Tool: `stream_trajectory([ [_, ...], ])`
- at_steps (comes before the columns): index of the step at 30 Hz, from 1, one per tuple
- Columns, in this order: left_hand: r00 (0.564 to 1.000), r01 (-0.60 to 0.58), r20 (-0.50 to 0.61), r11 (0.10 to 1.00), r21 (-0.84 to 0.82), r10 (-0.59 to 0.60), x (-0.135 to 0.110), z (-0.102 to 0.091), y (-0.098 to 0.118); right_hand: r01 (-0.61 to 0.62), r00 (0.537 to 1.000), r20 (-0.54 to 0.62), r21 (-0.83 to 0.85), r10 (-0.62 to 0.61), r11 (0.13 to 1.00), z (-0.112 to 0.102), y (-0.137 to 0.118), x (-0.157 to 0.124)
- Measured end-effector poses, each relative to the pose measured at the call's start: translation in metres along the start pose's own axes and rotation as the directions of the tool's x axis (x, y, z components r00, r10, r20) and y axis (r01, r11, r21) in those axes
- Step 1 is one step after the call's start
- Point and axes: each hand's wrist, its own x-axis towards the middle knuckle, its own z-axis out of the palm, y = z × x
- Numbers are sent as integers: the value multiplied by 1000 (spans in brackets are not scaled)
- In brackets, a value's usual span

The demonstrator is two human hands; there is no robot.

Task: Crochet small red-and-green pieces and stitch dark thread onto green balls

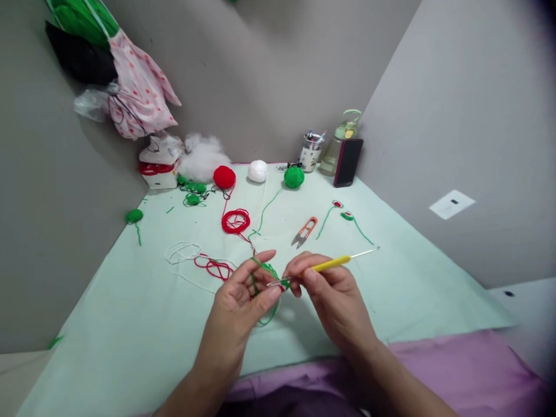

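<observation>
My left hand (245, 298) pinches a small green and red crochet piece (284, 285) between thumb and fingers, and green yarn runs over its raised index finger. In my right hand (332, 292) is a crochet hook (332, 264) with a yellow handle, gripped like a pencil. One metal end of the hook lies at the crochet piece, close to my left thumb; its other end points right. Green loops hang below my left hand. Strands of white, red and green yarn run from the hand to the balls farther back. Fingers partly hide the piece.
Orange thread snips (304, 233) lie beyond my hands, near two small crocheted pieces. A red yarn ball (225, 177), a white ball (258, 171) and a green ball (294, 176) sit at the back. A phone (348, 163) leans against a bottle (334, 152) beside a pen cup (311, 153).
</observation>
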Motion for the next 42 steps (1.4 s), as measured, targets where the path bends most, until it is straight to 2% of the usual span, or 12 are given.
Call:
stream_trajectory([
  [4, 1000, 12, -18, 1000, -10, -12, -4, 2, 6, -125, 992, -14, 135, 128, 983, 3, -7, 4],
  [7, 1000, 1, -31, 1000, -2, -1, -8, 3, 7, -132, 991, 30, 151, 129, 980, 3, -8, 4],
  [10, 1000, -6, -23, 1000, 10, 6, -8, 1, 5, -33, 998, 55, 59, 30, 998, 1, -8, -1],
  [12, 999, -21, -25, 1000, 19, 21, -7, -1, 2, 60, 997, 64, -90, -54, 994, -2, -10, -6],
  [15, 998, -51, -44, 998, 47, 54, -6, -3, -1, 213, 974, 136, -301, -179, 930, -3, -15, -13],
  [22, 993, -101, -46, 987, 124, 107, -7, -4, -2, 380, 922, 234, -396, -309, 836, -2, -17, -15],
  [28, 989, -118, -70, 977, 179, 132, -5, -6, -5, 426, 903, 247, -419, -351, 802, 0, -14, -15],
  [33, 988, -123, -72, 972, 199, 140, -5, -5, -5, 400, 916, 212, -390, -341, 830, 0, -14, -15],
  [40, 987, -126, -75, 969, 210, 145, -5, -8, -6, 487, 872, 301, -456, -386, 745, 1, -18, -13],
  [42, 987, -120, -83, 969, 215, 141, -5, -7, -7, 522, 853, 324, -516, -410, 679, 1, -17, -13],
])
